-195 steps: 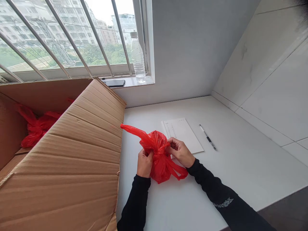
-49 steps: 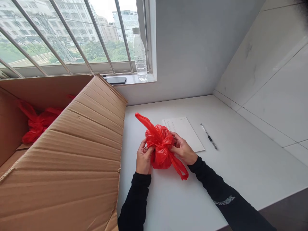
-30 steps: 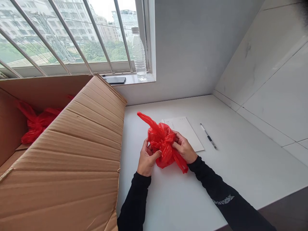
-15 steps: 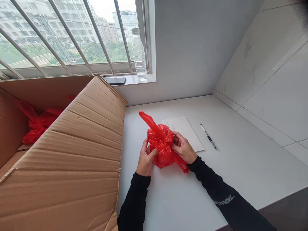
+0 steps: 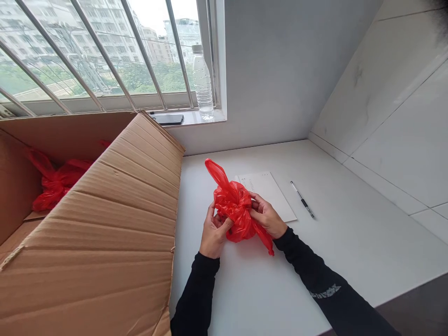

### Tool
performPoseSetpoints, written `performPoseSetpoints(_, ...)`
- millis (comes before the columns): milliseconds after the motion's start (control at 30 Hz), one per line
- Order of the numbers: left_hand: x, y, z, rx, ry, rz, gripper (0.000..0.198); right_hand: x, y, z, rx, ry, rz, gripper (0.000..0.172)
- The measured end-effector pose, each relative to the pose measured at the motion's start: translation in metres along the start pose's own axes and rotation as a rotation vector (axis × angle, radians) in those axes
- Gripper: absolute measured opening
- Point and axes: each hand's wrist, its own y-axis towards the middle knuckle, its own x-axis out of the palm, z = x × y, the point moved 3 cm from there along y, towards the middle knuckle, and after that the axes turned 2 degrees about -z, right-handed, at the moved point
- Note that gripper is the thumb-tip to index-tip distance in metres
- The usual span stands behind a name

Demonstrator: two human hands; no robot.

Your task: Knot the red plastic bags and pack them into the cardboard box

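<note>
A knotted red plastic bag (image 5: 240,212) is held between my two hands above the white table (image 5: 241,284). My left hand (image 5: 214,233) grips its lower left side, thumb across the front and fingers curled behind. On the right side my right hand (image 5: 268,218) pinches the bag near the knot, with the thumb in front. One bag handle sticks up to the upper left, and another end hangs down to the lower right. What the bag contains is hidden. Behind it lies a white paper booklet (image 5: 276,198) with writing on it, partly covered by the bag and my right hand.
A large open cardboard box (image 5: 115,242) fills the left side, with more red plastic bags (image 5: 58,184) inside. A pen (image 5: 303,200) lies right of the booklet. On the windowsill are a water bottle (image 5: 203,88) and a dark phone (image 5: 170,120). Tiled wall rises at right.
Both hands keep hold of the bag. It has turned slightly, its upper handle shifting a little right and the lower end tipping down. My left thumb has moved slightly right.
</note>
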Motion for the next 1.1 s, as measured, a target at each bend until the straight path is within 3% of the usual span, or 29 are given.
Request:
performPoseSetpoints(133,0.000,0.001,-0.001,0.028,0.011,0.017,0.068,-0.001,0.000,0.003,-0.005,-0.015,0.021,0.052)
performPoseSetpoints(267,-0.005,0.003,-0.001,0.063,-0.029,0.086,0.059,-0.003,-0.001,0.002,-0.023,-0.136,0.157,0.059)
performPoseSetpoints(367,-0.011,0.004,0.001,0.077,-0.065,0.163,0.056,-0.003,-0.004,-0.005,-0.065,-0.283,0.239,0.039)
performPoseSetpoints(467,-0.015,0.005,0.003,0.079,-0.094,0.200,0.053,0.003,-0.006,-0.009,-0.052,-0.431,0.156,0.027)
performPoseSetpoints(533,-0.014,0.004,0.004,0.071,-0.106,0.199,0.053,0.009,-0.007,-0.009,-0.061,-0.538,0.078,0.036)
performPoseSetpoints(633,-0.009,0.003,0.004,0.048,-0.114,0.177,0.056,0.014,-0.008,-0.009,-0.140,-0.648,0.059,0.046)
performPoseSetpoints(767,-0.001,0.001,0.003,0.042,-0.079,0.122,0.063,0.013,-0.008,-0.007,-0.149,-0.640,0.109,0.020)
performPoseSetpoints(867,0.002,0.000,0.002,0.046,-0.031,0.075,0.069,0.011,-0.008,-0.006,-0.127,-0.605,0.125,0.013)
performPoseSetpoints(1000,-0.001,0.002,0.001,0.074,0.006,0.096,0.071,0.011,-0.008,-0.009,-0.126,-0.550,0.092,0.021)
performPoseSetpoints(1100,-0.008,0.004,0.002,0.085,0.003,0.157,0.073,0.014,-0.009,-0.010,-0.130,-0.549,0.021,0.049)
